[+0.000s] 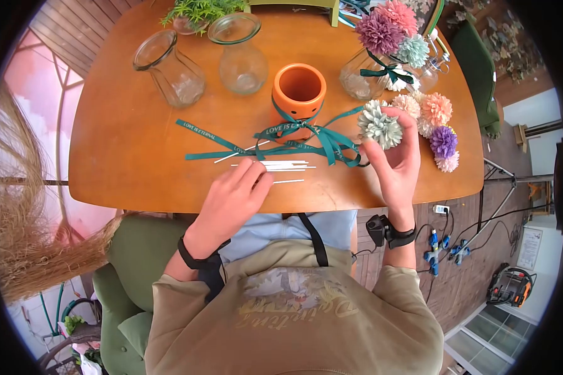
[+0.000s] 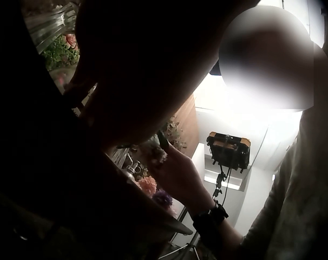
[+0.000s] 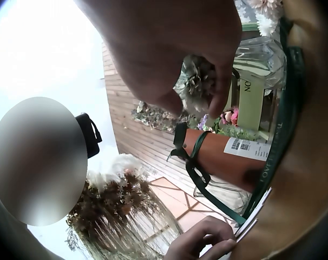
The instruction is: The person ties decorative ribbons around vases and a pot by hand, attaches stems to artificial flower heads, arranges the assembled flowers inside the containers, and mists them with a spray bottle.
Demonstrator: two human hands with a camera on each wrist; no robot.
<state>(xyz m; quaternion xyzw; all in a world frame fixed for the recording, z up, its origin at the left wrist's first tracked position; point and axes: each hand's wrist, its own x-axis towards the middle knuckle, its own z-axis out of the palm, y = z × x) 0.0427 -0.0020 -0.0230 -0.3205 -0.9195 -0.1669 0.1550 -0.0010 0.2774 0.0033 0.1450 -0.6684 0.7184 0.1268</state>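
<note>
In my right hand (image 1: 397, 165) I hold a pale green artificial flower head (image 1: 380, 125) between thumb and fingers, raised near the vase. The right wrist view shows the same flower (image 3: 197, 81) under the curled fingers. My left hand (image 1: 234, 194) is low over the table with bent fingers, its fingertips right at several thin white sticks (image 1: 288, 166). Whether it pinches one I cannot tell. Behind the sticks stands an orange cup (image 1: 299, 94) with a dark green printed ribbon (image 1: 319, 140) tied round it, long tails spread on the table. The left wrist view is mostly dark.
Two glass vases (image 1: 178, 81) stand at the back left beside a green plant (image 1: 203, 12). A glass vase (image 1: 356, 78) with a dark bow stands at the back right, pompom flowers (image 1: 381, 31) above it. More loose flower heads (image 1: 443, 142) lie near the right table edge.
</note>
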